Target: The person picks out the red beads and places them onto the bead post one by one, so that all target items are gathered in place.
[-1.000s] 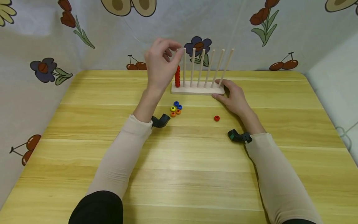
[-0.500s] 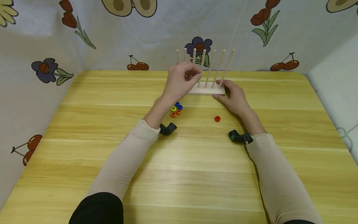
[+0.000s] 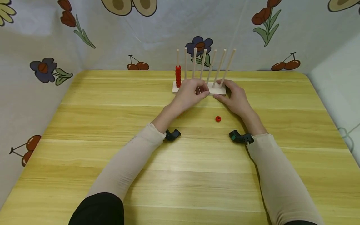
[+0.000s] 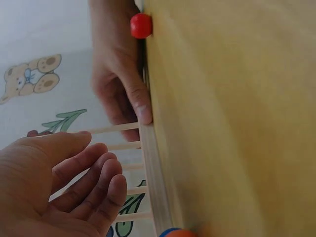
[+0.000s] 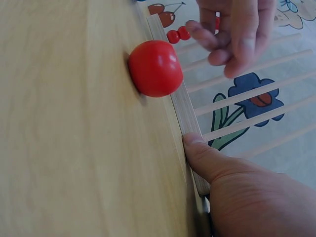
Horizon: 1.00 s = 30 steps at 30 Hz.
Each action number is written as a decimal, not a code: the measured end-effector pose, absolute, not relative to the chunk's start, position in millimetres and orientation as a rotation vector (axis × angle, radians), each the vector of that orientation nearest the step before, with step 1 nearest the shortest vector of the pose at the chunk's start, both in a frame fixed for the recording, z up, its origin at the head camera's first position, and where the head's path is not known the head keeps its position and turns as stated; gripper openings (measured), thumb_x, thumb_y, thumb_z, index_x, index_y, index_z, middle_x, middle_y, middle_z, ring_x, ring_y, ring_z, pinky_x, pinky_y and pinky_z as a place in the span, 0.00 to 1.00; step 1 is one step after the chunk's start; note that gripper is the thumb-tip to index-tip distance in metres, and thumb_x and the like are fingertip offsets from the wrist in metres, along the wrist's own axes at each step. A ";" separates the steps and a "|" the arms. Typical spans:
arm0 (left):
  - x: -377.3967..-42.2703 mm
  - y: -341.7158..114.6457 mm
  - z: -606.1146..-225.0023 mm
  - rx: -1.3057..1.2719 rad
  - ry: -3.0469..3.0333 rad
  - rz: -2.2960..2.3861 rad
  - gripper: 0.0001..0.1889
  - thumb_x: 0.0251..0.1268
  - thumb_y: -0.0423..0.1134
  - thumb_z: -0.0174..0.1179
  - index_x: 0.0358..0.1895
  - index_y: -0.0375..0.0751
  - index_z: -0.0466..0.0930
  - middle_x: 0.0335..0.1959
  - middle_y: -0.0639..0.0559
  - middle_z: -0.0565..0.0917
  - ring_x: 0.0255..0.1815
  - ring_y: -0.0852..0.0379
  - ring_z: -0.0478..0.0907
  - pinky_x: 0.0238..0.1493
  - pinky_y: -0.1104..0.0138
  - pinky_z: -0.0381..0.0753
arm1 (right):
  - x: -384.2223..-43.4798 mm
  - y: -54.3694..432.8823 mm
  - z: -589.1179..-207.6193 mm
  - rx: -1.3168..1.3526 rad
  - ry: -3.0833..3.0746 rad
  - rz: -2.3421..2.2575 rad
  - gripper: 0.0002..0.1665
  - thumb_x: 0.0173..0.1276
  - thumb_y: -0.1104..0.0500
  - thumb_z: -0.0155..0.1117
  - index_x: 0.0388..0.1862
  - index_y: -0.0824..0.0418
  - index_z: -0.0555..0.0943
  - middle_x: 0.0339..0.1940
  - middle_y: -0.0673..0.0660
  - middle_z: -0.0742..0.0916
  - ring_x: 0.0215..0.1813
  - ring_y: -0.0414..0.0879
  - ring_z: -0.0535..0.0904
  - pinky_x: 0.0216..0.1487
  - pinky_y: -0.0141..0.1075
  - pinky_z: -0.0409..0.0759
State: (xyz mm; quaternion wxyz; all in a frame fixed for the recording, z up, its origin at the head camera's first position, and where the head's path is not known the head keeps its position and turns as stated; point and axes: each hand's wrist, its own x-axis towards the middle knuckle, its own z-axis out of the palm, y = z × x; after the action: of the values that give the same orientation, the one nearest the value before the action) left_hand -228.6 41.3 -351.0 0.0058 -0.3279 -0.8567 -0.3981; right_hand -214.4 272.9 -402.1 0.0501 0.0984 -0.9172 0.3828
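Note:
A pale wooden rack (image 3: 217, 90) with several upright pegs stands near the back of the table. Red beads (image 3: 178, 76) are stacked on its leftmost peg. My right hand (image 3: 234, 97) grips the right end of the base, thumb on the front edge. In front of the rack hovers my left hand (image 3: 192, 92), its fingers loosely bent and holding nothing. One loose red bead (image 3: 218, 119) lies on the table, apart from both hands. An orange bead (image 4: 180, 234) shows at the bottom of the left wrist view; the left arm hides that spot in the head view.
Black wrist cameras (image 3: 172, 135) sit at both cuffs. Behind the wooden table (image 3: 197, 175) hangs a pale cloth (image 3: 112, 37) printed with flowers and cherries. A blue bead (image 4: 170, 230) peeks out beside the orange one.
My left hand has come down from the top of the leftmost peg and moved right and nearer, now covering the loose blue, yellow and orange beads. The right hand stays on the base.

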 end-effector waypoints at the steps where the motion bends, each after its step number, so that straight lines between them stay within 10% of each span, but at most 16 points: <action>1: -228.3 41.8 -352.3 -1.027 -2.696 -1.245 0.04 0.68 0.39 0.65 0.35 0.45 0.86 0.29 0.55 0.84 0.30 0.61 0.77 0.35 0.71 0.75 | -214.4 272.6 -401.8 0.303 -2.790 1.172 0.34 0.68 0.52 0.70 0.70 0.58 0.73 0.71 0.61 0.76 0.76 0.56 0.68 0.75 0.51 0.66; 30: -205.2 71.7 -370.0 -1.549 -2.864 -1.087 0.13 0.56 0.46 0.75 0.41 0.46 0.87 0.37 0.53 0.83 0.35 0.60 0.77 0.40 0.74 0.75 | -216.2 274.4 -402.8 0.316 -2.787 1.130 0.32 0.68 0.56 0.70 0.70 0.57 0.74 0.70 0.62 0.77 0.75 0.59 0.68 0.76 0.53 0.63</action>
State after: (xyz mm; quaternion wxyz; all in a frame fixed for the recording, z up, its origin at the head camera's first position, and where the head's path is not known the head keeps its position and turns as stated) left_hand -205.2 71.7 -370.0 -0.1451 -0.4464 -0.8255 -0.3134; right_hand -216.2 274.4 -402.8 0.0591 0.1043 -0.9201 0.3730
